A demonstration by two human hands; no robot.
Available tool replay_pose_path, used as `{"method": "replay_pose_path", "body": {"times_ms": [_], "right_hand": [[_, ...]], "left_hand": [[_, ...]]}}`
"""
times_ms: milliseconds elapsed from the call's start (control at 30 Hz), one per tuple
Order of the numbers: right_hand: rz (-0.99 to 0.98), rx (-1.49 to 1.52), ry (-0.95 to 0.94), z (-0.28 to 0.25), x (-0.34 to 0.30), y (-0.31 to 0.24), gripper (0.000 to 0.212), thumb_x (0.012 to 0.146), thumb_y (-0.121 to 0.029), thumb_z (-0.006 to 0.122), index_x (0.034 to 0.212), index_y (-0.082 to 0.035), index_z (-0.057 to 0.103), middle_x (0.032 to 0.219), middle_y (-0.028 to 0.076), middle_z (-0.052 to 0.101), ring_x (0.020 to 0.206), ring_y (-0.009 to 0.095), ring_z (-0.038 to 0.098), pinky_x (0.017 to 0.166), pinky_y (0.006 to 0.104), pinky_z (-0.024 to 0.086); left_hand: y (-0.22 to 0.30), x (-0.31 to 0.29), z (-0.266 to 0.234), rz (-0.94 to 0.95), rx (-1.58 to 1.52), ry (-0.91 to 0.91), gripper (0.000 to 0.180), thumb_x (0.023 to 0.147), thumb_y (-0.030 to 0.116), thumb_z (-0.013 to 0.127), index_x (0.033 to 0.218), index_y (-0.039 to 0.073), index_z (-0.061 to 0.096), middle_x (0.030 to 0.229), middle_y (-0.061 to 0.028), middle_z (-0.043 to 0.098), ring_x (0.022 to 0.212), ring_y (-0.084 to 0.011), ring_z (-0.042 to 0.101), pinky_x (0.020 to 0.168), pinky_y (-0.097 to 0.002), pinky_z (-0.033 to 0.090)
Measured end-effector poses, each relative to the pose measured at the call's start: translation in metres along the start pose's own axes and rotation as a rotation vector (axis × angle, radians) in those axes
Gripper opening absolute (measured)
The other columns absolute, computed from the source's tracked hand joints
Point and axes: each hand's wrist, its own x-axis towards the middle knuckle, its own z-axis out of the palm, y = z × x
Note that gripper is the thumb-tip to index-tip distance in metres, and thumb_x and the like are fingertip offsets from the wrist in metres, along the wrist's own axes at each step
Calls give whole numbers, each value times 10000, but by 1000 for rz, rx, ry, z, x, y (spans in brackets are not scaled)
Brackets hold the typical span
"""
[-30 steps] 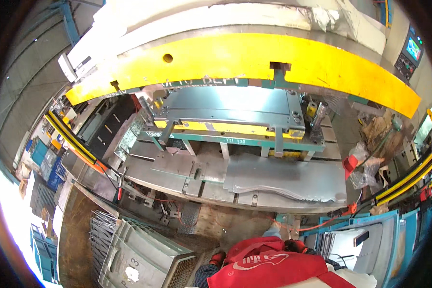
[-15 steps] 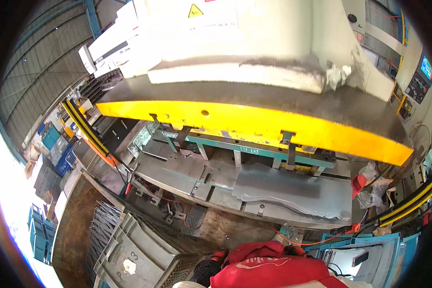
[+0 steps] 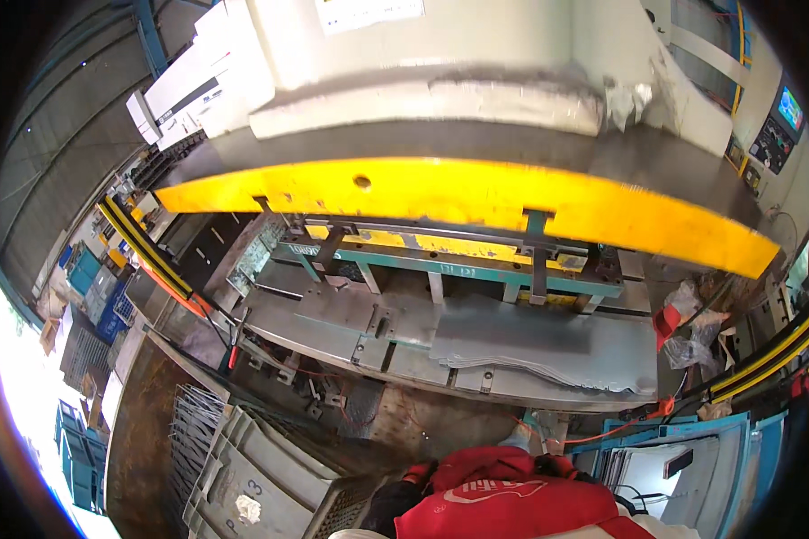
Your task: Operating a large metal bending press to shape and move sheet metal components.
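At the lower edge, a dark sleeve leads to what looks like my left hand, a small red patch close against my red top. On the other side of the top, another red and dark patch appears to be my right hand. The fingers of both are hidden, so I cannot tell what either holds. A grey plastic crate stands nearest to my left hand. Beyond both hands, a stack of thin grey metal sheets with a wavy near edge lies on the press bed.
A yellow press beam spans above the bed, over a green die frame. Striped posts flank it. Thin metal pieces fill a rusty bin at left. A blue-framed cart stands at right; an orange cable runs low.
The view has tilted down, so the press beam and bed sit higher in the picture. The stack of sheets lies unchanged on the bed. My hands stay close to my body.
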Motion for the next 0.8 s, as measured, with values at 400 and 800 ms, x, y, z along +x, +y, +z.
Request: {"method": "replay_pose_path", "body": {"times_ms": [400,800], "right_hand": [[-87,-213,87,-21,-69,-85,223,737,-137,469,897,-3,548,812,91,569,698,197,557,583,292,447],[192,740,329,-106,-91,-185,201,749,-126,514,927,-34,499,670,33,525,557,123,506,470,248,412]], "left_hand": [[76,90,-34,29,-665,732,386,691,314,550,935,15,537,884,-150,560,807,-258,533,717,-329,407],[412,33,-303,738,300,1353,590,688,206,528,1211,93,279,1240,-184,250,1147,-363,210,926,-418,211]]}}
